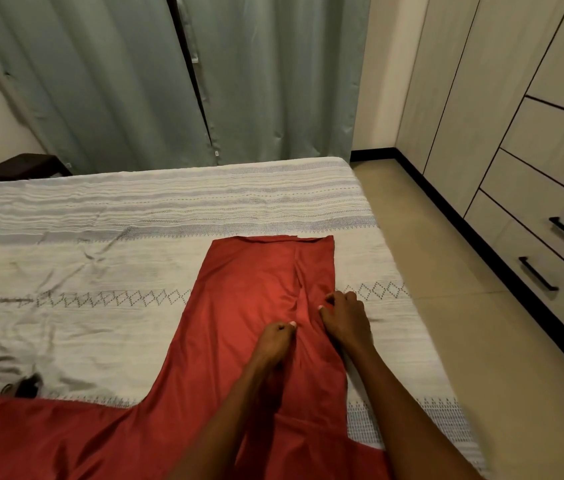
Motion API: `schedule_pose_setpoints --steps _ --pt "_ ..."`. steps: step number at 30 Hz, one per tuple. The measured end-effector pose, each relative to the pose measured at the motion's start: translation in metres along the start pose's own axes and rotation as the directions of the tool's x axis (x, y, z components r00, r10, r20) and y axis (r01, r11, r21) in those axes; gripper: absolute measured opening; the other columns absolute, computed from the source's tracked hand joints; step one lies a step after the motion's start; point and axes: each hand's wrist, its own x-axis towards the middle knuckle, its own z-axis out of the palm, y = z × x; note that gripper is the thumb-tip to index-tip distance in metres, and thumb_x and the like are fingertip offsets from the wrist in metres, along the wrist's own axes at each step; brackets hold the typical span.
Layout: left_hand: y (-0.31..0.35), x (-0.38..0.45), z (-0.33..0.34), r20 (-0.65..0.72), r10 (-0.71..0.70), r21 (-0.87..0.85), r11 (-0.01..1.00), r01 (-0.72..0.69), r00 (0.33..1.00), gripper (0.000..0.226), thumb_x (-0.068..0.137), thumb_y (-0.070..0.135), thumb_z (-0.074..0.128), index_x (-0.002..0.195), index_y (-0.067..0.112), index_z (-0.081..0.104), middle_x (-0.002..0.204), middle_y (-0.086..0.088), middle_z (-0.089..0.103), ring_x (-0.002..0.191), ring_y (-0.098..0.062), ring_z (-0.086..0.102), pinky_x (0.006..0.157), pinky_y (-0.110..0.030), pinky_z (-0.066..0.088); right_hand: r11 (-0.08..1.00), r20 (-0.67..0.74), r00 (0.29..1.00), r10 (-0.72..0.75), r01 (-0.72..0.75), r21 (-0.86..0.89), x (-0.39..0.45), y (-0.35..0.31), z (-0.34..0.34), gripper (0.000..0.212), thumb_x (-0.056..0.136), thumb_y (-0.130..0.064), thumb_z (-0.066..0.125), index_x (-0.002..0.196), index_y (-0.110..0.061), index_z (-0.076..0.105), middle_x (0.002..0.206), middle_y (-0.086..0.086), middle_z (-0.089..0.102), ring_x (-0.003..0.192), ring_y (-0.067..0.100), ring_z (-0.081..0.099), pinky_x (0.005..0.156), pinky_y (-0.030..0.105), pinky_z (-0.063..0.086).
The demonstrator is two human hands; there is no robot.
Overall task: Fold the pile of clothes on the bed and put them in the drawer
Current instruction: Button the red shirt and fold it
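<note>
A red satin garment (246, 299) lies spread flat on the bed (169, 209), its narrow end pointing away from me and its wide part running off the bottom left. My left hand (275, 341) rests on the cloth near its middle with fingers curled, pinching a crease. My right hand (344, 318) sits at the garment's right edge, fingers bent and gripping the fabric. A long wrinkle runs up the cloth between the two hands.
A wardrobe with drawers (550, 216) and black handles stands along the right wall, across a strip of tiled floor (447, 271). Grey-green curtains (169, 81) hang behind the bed. A dark stool (24, 166) is at far left. Dark and pale clothing (7, 386) lies at the left edge.
</note>
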Motion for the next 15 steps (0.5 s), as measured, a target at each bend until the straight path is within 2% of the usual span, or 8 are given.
schedule_pose_setpoints --steps 3,5,8,9,11,12,13,15 --pt "0.003 0.015 -0.001 0.035 -0.037 0.069 0.997 0.034 0.999 0.027 0.102 0.018 0.043 0.085 0.020 0.064 0.057 -0.001 0.051 0.031 -0.008 0.038 0.035 -0.014 0.027 1.000 -0.031 0.999 0.007 -0.007 -0.010 0.007 0.001 0.004 0.032 0.096 -0.033 0.055 0.124 -0.017 0.056 0.124 0.016 0.054 0.112 0.036 0.053 0.093 0.043 0.046" --pt "0.007 0.024 0.000 0.058 0.007 0.104 0.994 -0.013 0.998 0.016 0.101 0.018 0.050 0.094 0.020 0.064 0.060 0.001 0.053 0.029 -0.005 0.037 0.033 -0.013 0.027 1.000 -0.057 0.998 -0.014 0.014 0.002 0.018 0.006 0.006 0.029 0.097 -0.032 0.054 0.122 -0.016 0.058 0.120 0.015 0.057 0.109 0.035 0.055 0.089 0.043 0.048" --pt "0.016 0.039 0.004 0.044 0.046 0.114 0.992 -0.051 0.998 0.011 0.097 0.023 0.060 0.106 0.018 0.059 0.078 -0.004 0.062 0.031 -0.004 0.042 0.033 -0.015 0.029 0.995 -0.091 0.992 -0.086 0.091 0.046 0.033 0.021 0.006 0.024 0.097 -0.035 0.056 0.113 -0.020 0.064 0.109 0.006 0.060 0.102 0.026 0.056 0.083 0.038 0.049" --pt "0.019 0.047 0.007 0.039 0.070 0.127 0.989 -0.074 0.997 0.015 0.096 0.023 0.062 0.110 0.018 0.059 0.087 -0.007 0.064 0.038 -0.007 0.051 0.034 -0.016 0.033 0.990 -0.096 0.992 -0.085 0.094 0.102 0.039 0.026 0.006 0.021 0.096 -0.036 0.058 0.110 -0.022 0.066 0.105 0.002 0.061 0.098 0.022 0.057 0.080 0.035 0.047" --pt "0.028 0.060 0.014 0.046 0.135 0.156 0.978 -0.140 0.990 0.027 0.094 0.026 0.065 0.119 0.018 0.059 0.105 -0.013 0.070 0.074 -0.024 0.071 0.051 -0.025 0.052 0.966 -0.085 0.996 -0.015 0.036 0.255 0.049 0.037 0.005 0.015 0.096 -0.036 0.059 0.102 -0.025 0.069 0.096 -0.005 0.064 0.090 0.015 0.060 0.074 0.031 0.044" --pt "0.034 0.066 0.018 0.061 0.157 0.156 0.974 -0.165 0.986 0.035 0.093 0.028 0.067 0.125 0.018 0.057 0.116 -0.011 0.069 0.091 -0.029 0.071 0.066 -0.032 0.058 0.928 -0.067 0.996 0.052 -0.024 0.371 0.053 0.040 0.003 0.014 0.097 -0.035 0.059 0.097 -0.027 0.070 0.092 -0.006 0.067 0.084 0.014 0.062 0.070 0.030 0.043" --pt "0.040 0.069 0.022 0.082 0.173 0.149 0.972 -0.184 0.982 0.042 0.092 0.030 0.068 0.129 0.019 0.054 0.123 -0.006 0.067 0.098 -0.028 0.069 0.076 -0.036 0.059 0.847 -0.035 0.991 0.128 -0.091 0.523 0.056 0.043 -0.001 0.015 0.097 -0.033 0.059 0.094 -0.025 0.071 0.089 -0.004 0.070 0.078 0.015 0.063 0.066 0.030 0.044" --pt "0.051 0.078 0.032 0.130 0.215 0.180 0.955 -0.237 0.968 0.052 0.089 0.033 0.070 0.135 0.022 0.047 0.125 -0.001 0.064 0.098 -0.022 0.067 0.082 -0.036 0.057 0.511 0.059 0.973 0.225 -0.170 0.842 0.058 0.050 -0.010 0.016 0.100 -0.022 0.056 0.099 -0.017 0.071 0.090 0.007 0.070 0.068 0.018 0.061 0.058 0.029 0.046"
